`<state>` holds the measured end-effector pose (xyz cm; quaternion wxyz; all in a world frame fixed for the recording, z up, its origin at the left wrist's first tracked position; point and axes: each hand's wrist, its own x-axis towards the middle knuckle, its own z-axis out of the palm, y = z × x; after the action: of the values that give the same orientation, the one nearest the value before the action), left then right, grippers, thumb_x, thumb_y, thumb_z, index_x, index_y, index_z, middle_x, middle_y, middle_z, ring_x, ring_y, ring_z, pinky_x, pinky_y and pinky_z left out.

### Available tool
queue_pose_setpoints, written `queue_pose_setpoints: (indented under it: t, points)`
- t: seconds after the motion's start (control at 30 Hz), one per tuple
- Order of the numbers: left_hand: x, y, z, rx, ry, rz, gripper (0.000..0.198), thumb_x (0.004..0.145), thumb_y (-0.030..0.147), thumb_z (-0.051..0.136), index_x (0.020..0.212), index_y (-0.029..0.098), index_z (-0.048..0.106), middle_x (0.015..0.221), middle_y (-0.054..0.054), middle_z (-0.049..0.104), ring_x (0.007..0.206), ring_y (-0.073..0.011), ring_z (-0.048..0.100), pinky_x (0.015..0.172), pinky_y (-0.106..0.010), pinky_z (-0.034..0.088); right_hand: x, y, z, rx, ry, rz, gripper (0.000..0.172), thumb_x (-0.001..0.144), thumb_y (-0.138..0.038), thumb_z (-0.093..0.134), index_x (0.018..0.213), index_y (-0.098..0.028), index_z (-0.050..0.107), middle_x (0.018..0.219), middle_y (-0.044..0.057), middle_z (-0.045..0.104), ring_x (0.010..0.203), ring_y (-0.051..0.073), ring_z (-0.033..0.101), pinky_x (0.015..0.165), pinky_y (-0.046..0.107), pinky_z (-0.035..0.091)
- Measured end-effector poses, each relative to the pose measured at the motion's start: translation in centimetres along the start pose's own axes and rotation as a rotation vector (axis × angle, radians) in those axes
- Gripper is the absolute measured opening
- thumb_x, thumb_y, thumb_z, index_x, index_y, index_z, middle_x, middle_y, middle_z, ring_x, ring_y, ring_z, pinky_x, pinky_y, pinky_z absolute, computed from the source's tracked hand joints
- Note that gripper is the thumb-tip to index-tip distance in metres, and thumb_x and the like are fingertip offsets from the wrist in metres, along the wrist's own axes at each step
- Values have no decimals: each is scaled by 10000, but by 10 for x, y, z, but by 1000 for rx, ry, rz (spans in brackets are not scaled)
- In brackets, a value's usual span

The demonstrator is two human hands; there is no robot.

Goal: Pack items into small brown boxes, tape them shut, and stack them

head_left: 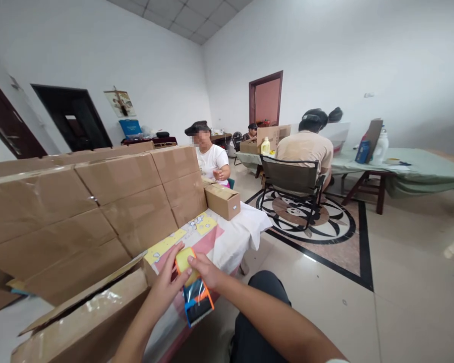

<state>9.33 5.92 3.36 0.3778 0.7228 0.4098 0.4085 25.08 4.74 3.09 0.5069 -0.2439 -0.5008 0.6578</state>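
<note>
Both of my hands hold one small packaged item [194, 292] at the near edge of the table: it has a yellow top and a clear packet with orange and blue trim hanging below. My left hand [167, 281] grips its left side, fingers curled round the yellow part. My right hand [205, 271] pinches the yellow top from the right. An open cardboard box flap [87, 312] lies just left of my hands. My dark-trousered knee [265, 287] is below them.
A wall of stacked cardboard boxes [98, 201] fills the table's left. A small carton [222, 200] sits on the white, pink and yellow cloth [230, 237]. A seated person in white [212, 159] faces me; another person sits in a folding chair [293, 186] at a green-covered table [419, 169].
</note>
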Motion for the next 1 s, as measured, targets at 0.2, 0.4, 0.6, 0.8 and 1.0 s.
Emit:
queue_pose_setpoints:
  t: [0.2,0.4,0.6,0.8,1.0]
  points:
    - [-24,-4,19,-137,220,-147,699,772,680,648,1267,191,582,1350,-153,621,1253,-328,601,1052,-462,506,12,-2,-6,-245,174,-205,460,790,-636,680,793,-182,602,708,-13,566,638,123,549,615,243,481]
    - [-40,6,39,-72,276,-109,565,716,735,663,768,177,736,1050,-122,694,1102,-315,640,1007,-406,504,19,-7,-6,-230,110,-222,301,792,-446,720,873,-177,612,744,2,643,674,153,647,670,274,529]
    - [-39,5,48,-98,462,-35,547,683,716,707,659,170,728,873,-96,651,896,-259,646,847,-341,551,27,10,-22,-384,72,-290,323,829,-485,656,811,-169,591,722,3,620,634,137,594,613,255,498]
    - [-40,11,53,-207,451,-78,476,691,640,733,685,165,752,827,-92,707,821,-243,659,763,-310,539,32,12,-29,-473,108,-384,430,814,-592,615,718,-178,550,638,-3,545,558,130,523,538,260,469]
    - [-50,35,60,-227,444,-147,375,762,532,698,764,166,779,804,-67,752,813,-244,673,772,-318,516,35,10,-39,-478,222,-371,476,750,-640,651,663,-191,521,603,-9,489,560,130,479,514,257,440]
